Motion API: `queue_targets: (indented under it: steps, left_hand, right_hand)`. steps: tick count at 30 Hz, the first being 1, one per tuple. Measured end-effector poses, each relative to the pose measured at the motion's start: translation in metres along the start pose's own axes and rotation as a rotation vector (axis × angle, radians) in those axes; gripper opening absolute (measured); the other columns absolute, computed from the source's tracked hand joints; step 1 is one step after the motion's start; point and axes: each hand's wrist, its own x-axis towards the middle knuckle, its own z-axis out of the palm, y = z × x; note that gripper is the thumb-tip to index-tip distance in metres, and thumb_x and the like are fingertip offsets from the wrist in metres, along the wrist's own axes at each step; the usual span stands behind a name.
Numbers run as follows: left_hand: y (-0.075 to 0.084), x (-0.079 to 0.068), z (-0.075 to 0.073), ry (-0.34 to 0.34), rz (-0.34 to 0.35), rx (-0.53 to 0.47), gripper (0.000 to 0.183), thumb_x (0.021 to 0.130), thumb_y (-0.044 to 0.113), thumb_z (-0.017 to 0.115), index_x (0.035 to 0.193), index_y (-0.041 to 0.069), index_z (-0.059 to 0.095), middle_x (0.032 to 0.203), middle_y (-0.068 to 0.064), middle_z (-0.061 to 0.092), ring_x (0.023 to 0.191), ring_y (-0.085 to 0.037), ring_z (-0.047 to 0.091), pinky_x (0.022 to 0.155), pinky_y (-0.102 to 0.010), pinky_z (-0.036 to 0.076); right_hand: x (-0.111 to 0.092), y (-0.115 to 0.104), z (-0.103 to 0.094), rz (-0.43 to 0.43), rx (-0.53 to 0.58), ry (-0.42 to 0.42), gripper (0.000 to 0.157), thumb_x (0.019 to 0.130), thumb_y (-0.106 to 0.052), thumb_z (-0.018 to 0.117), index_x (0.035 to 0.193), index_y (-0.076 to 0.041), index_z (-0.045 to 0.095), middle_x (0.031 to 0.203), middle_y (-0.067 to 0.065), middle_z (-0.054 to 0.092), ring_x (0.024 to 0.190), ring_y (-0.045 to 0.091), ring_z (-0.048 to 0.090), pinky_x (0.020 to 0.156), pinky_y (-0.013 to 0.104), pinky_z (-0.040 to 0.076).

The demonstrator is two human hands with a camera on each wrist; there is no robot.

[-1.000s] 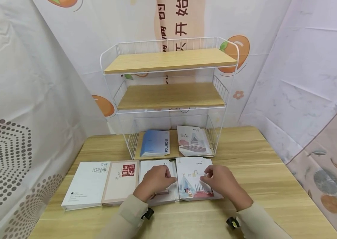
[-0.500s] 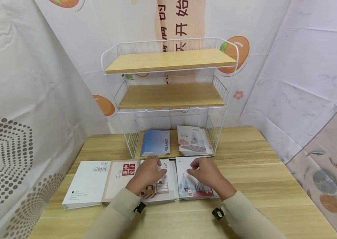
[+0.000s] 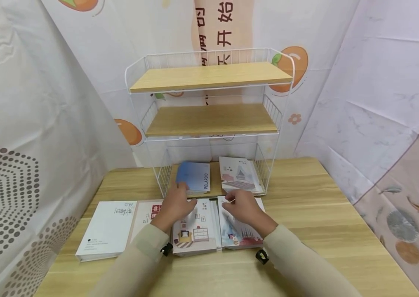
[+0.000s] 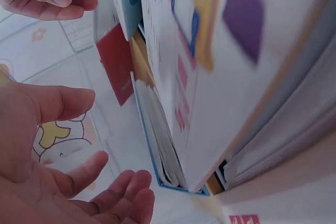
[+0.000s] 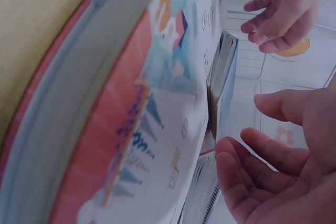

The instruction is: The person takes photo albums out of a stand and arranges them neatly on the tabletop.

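My left hand is at the front of the rack's bottom shelf, its fingertips overlapping the near left corner of a blue photo album marked POLAROID. In the left wrist view its thumb and fingers are apart, with nothing between them. My right hand hovers over an album with a tent picture. Its fingers are loosely bent and hold nothing, as the right wrist view shows. Between the hands lies an album with a drawn chair and drawers. A pale album rests on the shelf's right side.
A white wire rack with wooden boards stands at the back; its middle board and top board overhang the bottom shelf. A white album and a beige one lie on the table to the left.
Both hands have moved away from the two front albums toward the rack. The left now reaches the blue album; the right has shifted left and forward. The albums have stayed in place.
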Motion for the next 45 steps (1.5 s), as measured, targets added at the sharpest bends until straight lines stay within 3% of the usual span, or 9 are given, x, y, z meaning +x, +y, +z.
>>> queue_targets:
  steps: [7,14,21,23,29,36,45]
  left_hand:
    - [-0.001,0.006,-0.003,-0.001,-0.006,-0.064,0.055,0.080,0.033,0.069,0.118,0.000,0.049,0.113,-0.020,0.050,0.101,-0.033,0.053,0.085,-0.045,0.048]
    - [-0.007,0.014,0.001,-0.052,-0.047,-0.095,0.073,0.084,0.036,0.066,0.135,-0.008,0.037,0.128,-0.030,0.045,0.117,-0.042,0.049,0.096,-0.052,0.044]
    - [-0.013,0.027,-0.009,-0.094,-0.082,-0.177,0.081,0.088,0.037,0.062,0.142,-0.011,0.027,0.142,-0.032,0.036,0.130,-0.046,0.039,0.105,-0.055,0.036]
    - [-0.014,0.030,-0.011,-0.105,-0.102,-0.198,0.082,0.088,0.038,0.062,0.144,-0.009,0.025,0.145,-0.031,0.033,0.132,-0.045,0.036,0.106,-0.055,0.034]
    - [-0.018,0.035,-0.011,-0.122,-0.146,-0.258,0.081,0.089,0.040,0.060,0.146,-0.006,0.025,0.147,-0.027,0.033,0.133,-0.044,0.035,0.107,-0.056,0.033]
    - [-0.022,0.038,-0.009,-0.116,-0.159,-0.309,0.069,0.088,0.034,0.060,0.141,-0.005,0.037,0.138,-0.025,0.045,0.124,-0.042,0.047,0.099,-0.055,0.041]
    - [-0.029,0.040,-0.008,-0.141,-0.208,-0.324,0.070,0.089,0.036,0.059,0.139,-0.007,0.037,0.137,-0.027,0.045,0.123,-0.043,0.047,0.099,-0.056,0.041]
  right_hand:
    - [0.007,-0.008,0.007,-0.023,0.092,0.011,0.025,0.082,-0.019,0.071,0.103,-0.004,0.071,0.101,0.011,0.070,0.085,0.015,0.066,0.074,0.033,0.055]
    - [0.016,-0.015,0.017,0.019,0.133,-0.023,0.040,0.084,-0.020,0.068,0.118,0.000,0.063,0.115,0.015,0.066,0.097,0.022,0.066,0.077,0.034,0.056]
    - [0.034,-0.028,0.023,0.086,0.185,-0.052,0.053,0.085,-0.028,0.067,0.127,0.001,0.055,0.130,0.018,0.055,0.108,0.027,0.060,0.082,0.041,0.054]
    - [0.039,-0.030,0.024,0.103,0.201,-0.065,0.057,0.086,-0.029,0.068,0.131,0.003,0.051,0.130,0.020,0.054,0.104,0.028,0.061,0.083,0.042,0.054]
    - [0.048,-0.032,0.031,0.147,0.214,-0.113,0.061,0.086,-0.029,0.067,0.132,0.006,0.047,0.115,0.022,0.059,0.088,0.026,0.060,0.076,0.042,0.052]
    - [0.055,-0.031,0.040,0.204,0.255,-0.101,0.064,0.087,-0.030,0.066,0.136,0.005,0.044,0.136,0.023,0.048,0.111,0.032,0.055,0.085,0.046,0.051]
    - [0.063,-0.037,0.051,0.237,0.279,-0.063,0.064,0.086,-0.031,0.063,0.136,0.004,0.045,0.136,0.022,0.049,0.119,0.038,0.051,0.093,0.052,0.047]
